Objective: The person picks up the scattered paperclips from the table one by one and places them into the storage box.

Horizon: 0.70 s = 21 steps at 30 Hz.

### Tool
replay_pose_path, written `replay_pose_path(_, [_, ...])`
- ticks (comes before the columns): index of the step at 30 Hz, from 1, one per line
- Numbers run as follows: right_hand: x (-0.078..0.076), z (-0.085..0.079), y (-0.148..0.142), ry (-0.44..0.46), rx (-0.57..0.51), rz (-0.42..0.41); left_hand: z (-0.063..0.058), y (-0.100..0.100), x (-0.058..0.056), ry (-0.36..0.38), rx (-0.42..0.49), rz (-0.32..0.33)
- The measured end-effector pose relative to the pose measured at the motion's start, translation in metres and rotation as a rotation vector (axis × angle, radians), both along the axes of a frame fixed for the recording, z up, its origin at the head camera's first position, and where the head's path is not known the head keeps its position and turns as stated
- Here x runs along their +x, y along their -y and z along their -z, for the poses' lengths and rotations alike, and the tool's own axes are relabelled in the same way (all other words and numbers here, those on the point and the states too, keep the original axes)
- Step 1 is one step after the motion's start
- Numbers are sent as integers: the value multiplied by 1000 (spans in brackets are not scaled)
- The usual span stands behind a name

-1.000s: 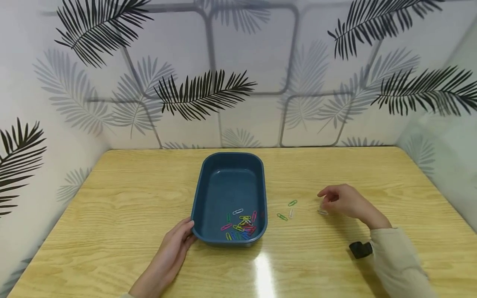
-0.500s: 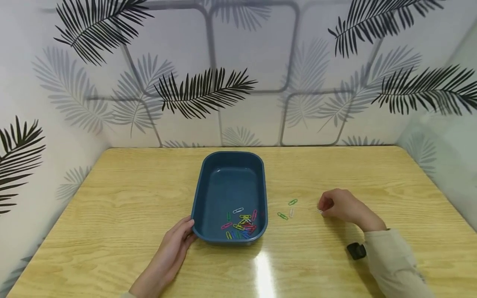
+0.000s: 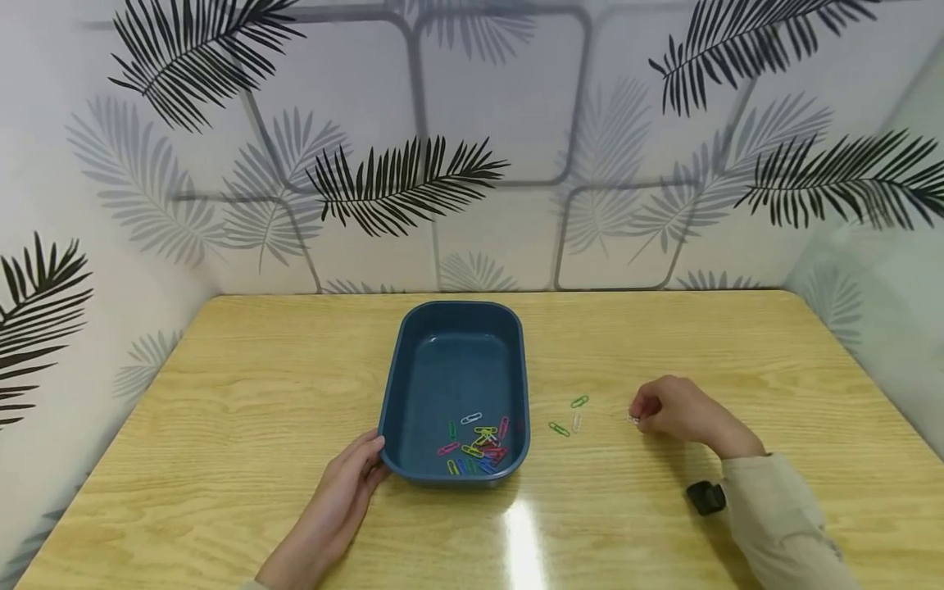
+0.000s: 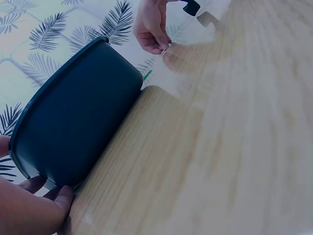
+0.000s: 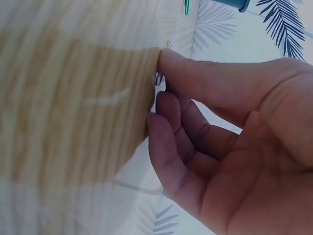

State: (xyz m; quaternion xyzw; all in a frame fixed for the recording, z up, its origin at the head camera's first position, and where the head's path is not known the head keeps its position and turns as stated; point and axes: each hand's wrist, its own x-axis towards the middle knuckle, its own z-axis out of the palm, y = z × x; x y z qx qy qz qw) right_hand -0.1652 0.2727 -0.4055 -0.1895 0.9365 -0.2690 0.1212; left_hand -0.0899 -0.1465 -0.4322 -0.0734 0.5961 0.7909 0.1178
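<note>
A dark blue plastic tray (image 3: pixel 456 373) stands on the table, with several coloured paper clips (image 3: pixel 472 450) lying in its near end. My left hand (image 3: pixel 341 500) grips its near left corner, thumb at the rim and fingers against the outer wall (image 4: pixel 80 107). Off to the right of the tray, my right hand (image 3: pixel 684 416) is down at the tabletop. Its thumb and fingertips pinch a white paper clip (image 3: pixel 633 420), mostly covered by the fingers; one silvery end of this clip (image 5: pixel 159 78) shows below the thumb in the right wrist view.
Between tray and right hand lie a green paper clip (image 3: pixel 579 401), a second green clip (image 3: pixel 559 428) and a white clip (image 3: pixel 577 423). A leaf-patterned wall (image 3: pixel 494 238) closes off the back of the wooden table (image 3: pixel 280 369). A black device (image 3: pixel 706 497) sits at the right wrist.
My right hand has come down slightly and its fingers have closed on the white paper clip at the tabletop. The left hand and the tray have stayed put.
</note>
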Motion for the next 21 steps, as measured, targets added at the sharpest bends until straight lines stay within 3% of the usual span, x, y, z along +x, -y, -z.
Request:
replay_pose_path(13, [1,1,3,-37,18,-17,-1,0,0,4,0,6])
replay_pose_path(21, [3,-4,7,30,7,-37,-2,1,-2,10,-3,10])
